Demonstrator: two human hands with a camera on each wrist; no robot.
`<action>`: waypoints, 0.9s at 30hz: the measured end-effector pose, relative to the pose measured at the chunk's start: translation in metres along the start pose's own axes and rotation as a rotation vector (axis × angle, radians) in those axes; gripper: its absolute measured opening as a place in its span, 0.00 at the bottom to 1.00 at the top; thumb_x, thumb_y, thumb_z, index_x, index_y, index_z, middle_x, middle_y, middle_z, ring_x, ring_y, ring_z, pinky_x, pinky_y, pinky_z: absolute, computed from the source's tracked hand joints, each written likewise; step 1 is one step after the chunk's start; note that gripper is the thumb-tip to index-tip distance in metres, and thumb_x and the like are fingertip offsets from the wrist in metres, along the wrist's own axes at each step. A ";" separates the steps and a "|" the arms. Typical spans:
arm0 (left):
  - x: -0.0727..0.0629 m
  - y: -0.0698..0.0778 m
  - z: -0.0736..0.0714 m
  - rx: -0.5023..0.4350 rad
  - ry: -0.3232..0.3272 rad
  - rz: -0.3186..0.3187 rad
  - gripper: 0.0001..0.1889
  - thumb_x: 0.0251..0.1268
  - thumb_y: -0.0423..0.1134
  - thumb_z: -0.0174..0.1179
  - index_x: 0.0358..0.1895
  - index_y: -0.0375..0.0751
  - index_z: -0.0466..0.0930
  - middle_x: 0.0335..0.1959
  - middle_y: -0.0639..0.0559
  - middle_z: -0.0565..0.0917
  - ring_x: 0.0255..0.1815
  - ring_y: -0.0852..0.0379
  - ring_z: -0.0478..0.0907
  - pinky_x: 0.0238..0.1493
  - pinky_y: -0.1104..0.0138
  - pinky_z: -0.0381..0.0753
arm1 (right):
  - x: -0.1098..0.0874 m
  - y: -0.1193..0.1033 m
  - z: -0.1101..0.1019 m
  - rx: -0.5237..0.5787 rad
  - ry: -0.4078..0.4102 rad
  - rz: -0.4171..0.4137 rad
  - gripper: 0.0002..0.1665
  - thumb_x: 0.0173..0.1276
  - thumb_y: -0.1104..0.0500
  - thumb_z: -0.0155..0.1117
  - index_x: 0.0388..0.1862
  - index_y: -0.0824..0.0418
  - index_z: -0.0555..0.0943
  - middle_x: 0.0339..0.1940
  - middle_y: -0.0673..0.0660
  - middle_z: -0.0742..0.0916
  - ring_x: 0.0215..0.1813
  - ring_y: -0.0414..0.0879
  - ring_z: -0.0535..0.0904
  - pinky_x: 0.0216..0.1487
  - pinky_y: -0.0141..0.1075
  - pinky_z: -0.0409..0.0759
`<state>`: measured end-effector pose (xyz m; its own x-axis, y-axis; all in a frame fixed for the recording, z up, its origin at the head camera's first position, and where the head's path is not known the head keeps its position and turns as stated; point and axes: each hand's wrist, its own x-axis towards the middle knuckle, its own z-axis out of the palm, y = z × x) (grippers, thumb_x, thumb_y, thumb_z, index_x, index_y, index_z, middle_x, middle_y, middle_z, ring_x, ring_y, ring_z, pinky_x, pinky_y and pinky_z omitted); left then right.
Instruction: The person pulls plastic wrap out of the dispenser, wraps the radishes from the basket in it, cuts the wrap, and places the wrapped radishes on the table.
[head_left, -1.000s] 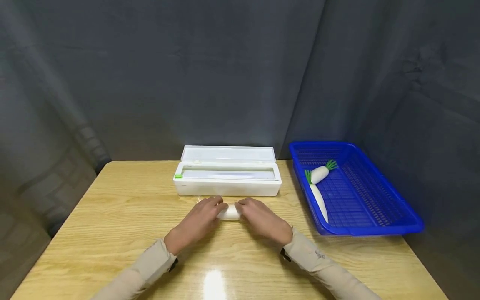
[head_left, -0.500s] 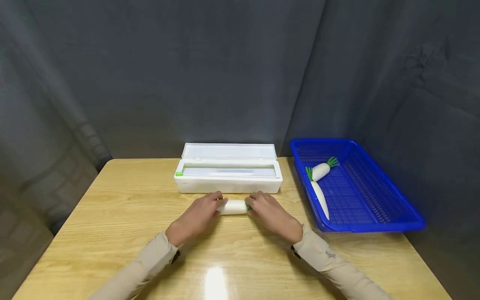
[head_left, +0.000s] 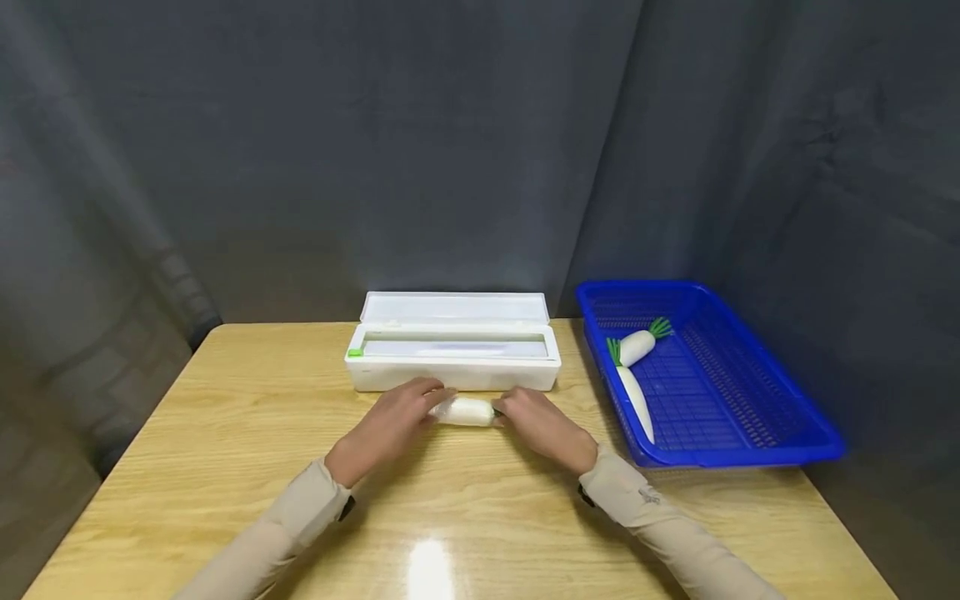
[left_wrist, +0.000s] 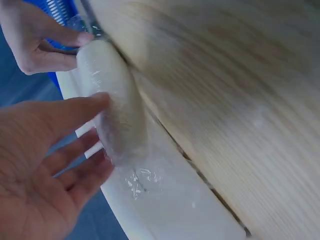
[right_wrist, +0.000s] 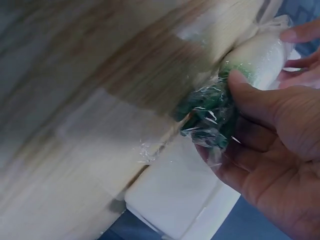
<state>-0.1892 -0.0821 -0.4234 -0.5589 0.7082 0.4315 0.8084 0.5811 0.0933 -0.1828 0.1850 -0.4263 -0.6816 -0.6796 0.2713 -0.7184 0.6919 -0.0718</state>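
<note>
A white radish (head_left: pixel 467 412) wrapped in clear plastic film lies crosswise between my hands, just in front of the white box. My left hand (head_left: pixel 388 429) holds its left end, thumb on top and fingers beneath; loose film (left_wrist: pixel 142 182) sticks out past that end in the left wrist view. At the other end, my right hand (head_left: pixel 542 427) grips the film-covered green leaves (right_wrist: pixel 212 107), with the thumb at the base of the greens. Wrinkled film bunches around the leaves in the right wrist view.
Behind the radish stands the white film-dispenser box (head_left: pixel 453 372) with its lid (head_left: pixel 454 307) raised and a green tab (head_left: pixel 356 352) at its left. A blue basket (head_left: pixel 738 458) at the right holds two more radishes (head_left: pixel 637 348). A dark curtain hangs behind the wooden table (head_left: pixel 247 400).
My right hand has shifted right along the radish to its leafy end, exposing more of the white body between my hands. The left hand stays at the left end.
</note>
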 end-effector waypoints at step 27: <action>-0.009 -0.020 0.002 -0.097 -0.097 -0.053 0.29 0.57 0.25 0.76 0.65 0.36 0.82 0.61 0.43 0.85 0.62 0.46 0.83 0.59 0.55 0.84 | -0.015 -0.001 0.007 -0.227 0.036 -0.063 0.05 0.75 0.73 0.59 0.42 0.65 0.75 0.35 0.55 0.80 0.40 0.47 0.78 0.42 0.39 0.81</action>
<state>-0.2012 -0.0993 -0.4305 -0.6127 0.7155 0.3356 0.7887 0.5807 0.2018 -0.1733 0.1927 -0.4371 -0.6282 -0.7167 0.3028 -0.7068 0.6884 0.1629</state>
